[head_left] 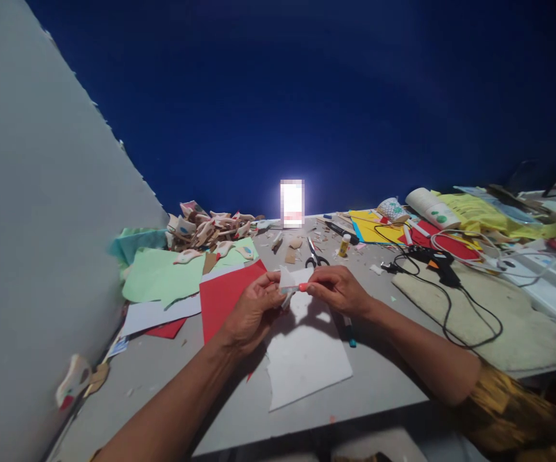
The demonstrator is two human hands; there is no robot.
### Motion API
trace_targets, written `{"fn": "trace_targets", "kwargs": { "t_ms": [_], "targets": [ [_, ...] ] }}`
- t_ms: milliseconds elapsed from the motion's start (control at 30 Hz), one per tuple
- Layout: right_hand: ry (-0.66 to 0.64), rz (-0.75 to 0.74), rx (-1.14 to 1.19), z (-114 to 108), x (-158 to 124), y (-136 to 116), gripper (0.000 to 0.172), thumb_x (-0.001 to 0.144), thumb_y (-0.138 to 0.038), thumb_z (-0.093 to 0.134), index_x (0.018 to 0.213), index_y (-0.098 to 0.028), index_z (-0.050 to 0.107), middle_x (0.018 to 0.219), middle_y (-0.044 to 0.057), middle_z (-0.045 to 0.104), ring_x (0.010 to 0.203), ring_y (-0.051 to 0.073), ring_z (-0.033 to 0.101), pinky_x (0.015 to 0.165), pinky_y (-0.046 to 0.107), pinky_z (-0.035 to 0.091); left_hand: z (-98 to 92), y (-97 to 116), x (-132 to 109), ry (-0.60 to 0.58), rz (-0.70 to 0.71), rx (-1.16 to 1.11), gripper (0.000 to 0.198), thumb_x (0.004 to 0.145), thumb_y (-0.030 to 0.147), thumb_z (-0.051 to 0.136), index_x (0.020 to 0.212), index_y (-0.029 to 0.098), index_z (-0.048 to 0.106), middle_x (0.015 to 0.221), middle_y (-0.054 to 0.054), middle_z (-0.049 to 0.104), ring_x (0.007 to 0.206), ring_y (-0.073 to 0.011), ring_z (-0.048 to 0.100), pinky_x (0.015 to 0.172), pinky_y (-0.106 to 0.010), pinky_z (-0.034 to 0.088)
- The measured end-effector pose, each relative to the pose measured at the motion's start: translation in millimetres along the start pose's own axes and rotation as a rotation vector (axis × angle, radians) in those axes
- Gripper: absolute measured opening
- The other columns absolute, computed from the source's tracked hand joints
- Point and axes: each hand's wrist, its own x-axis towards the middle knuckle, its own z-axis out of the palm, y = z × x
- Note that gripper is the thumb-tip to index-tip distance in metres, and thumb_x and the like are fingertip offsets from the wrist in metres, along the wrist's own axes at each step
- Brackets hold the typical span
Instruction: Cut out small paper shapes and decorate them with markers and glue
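Both of my hands meet over a white sheet (306, 359) on the table. My left hand (261, 301) is closed on a small piece of white paper (287, 278) that sticks up past the fingertips. The thumb and fingers of my right hand (338, 289) pinch a small red-orange piece (303, 287), like a cap or tip, against the pale thing at my left fingertips. What exactly the red piece belongs to I cannot make out. Just beyond the hands lie black-handled scissors (316, 256) and a yellow glue stick (344, 245). A teal marker (351, 335) lies partly under my right hand.
Red paper (224, 295) and green paper (162, 279) lie to the left, below a heap of cardboard cut-outs (210, 228). On the right, a black glue gun (446, 269) with its cord rests on a beige cloth (494, 321). A lit screen (292, 202) stands at the back.
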Motion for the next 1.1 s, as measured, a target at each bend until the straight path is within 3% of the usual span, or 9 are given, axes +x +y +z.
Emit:
{"fn": "trace_targets", "kwargs": {
  "t_ms": [367, 700, 800, 900, 1100],
  "targets": [
    [-0.035, 0.005, 0.017, -0.2, 0.5, 1.4, 0.048, 0.097, -0.055, 0.056, 0.069, -0.018, 0.07, 0.064, 0.002, 0.06, 0.06, 0.014, 0.052, 0.061, 0.028, 0.035, -0.2, -1.5, 0.6, -0.022, -0.031, 0.065, 0.042, 0.072, 0.016, 0.087, 0.109, 0.015, 0.068, 0.084, -0.004, 0.07, 0.067, -0.0118, 0.061, 0.064, -0.024, 0.05],
    [-0.001, 0.26, 0.311, -11.6, 4.7, 19.5, 0.054, 0.091, -0.065, 0.055, 0.069, -0.017, 0.069, 0.057, -0.001, 0.052, 0.056, 0.014, 0.046, 0.056, 0.028, 0.034, 1.1, 1.7, -0.4, -0.05, 0.009, 0.07, 0.042, 0.067, 0.022, 0.089, 0.104, 0.015, 0.071, 0.082, -0.004, 0.07, 0.064, -0.0116, 0.06, 0.059, -0.022, 0.048],
    [-0.018, 0.281, 0.413, -8.7, 3.7, 12.2, 0.045, 0.088, -0.059, 0.062, 0.076, -0.017, 0.073, 0.063, 0.0, 0.055, 0.059, 0.014, 0.047, 0.057, 0.028, 0.034, 1.6, 0.8, -0.1, -0.001, 0.059, 0.129, 0.039, 0.064, 0.023, 0.09, 0.097, 0.016, 0.071, 0.078, -0.003, 0.071, 0.06, -0.0096, 0.057, 0.055, -0.02, 0.043],
    [-0.051, 0.327, 0.462, -4.2, 3.7, 4.2, 0.026, 0.08, -0.042, 0.071, 0.081, -0.016, 0.075, 0.065, -0.001, 0.058, 0.06, 0.013, 0.048, 0.057, 0.027, 0.035, 2.6, -1.7, 0.0, 0.056, 0.119, 0.19, 0.036, 0.064, 0.02, 0.09, 0.094, 0.018, 0.069, 0.076, 0.0, 0.07, 0.056, -0.0089, 0.056, 0.053, -0.02, 0.043],
    [-0.095, 0.355, 0.472, 2.3, 3.5, -3.4, 0.013, 0.075, -0.027, 0.069, 0.079, -0.017, 0.076, 0.066, -0.001, 0.064, 0.061, 0.013, 0.053, 0.06, 0.025, 0.04, 5.9, -6.2, -3.0, 0.122, 0.231, 0.355, 0.03, 0.067, 0.018, 0.086, 0.092, 0.02, 0.07, 0.08, -0.001, 0.07, 0.072, -0.0145, 0.065, 0.065, -0.025, 0.051]
  ]
}}
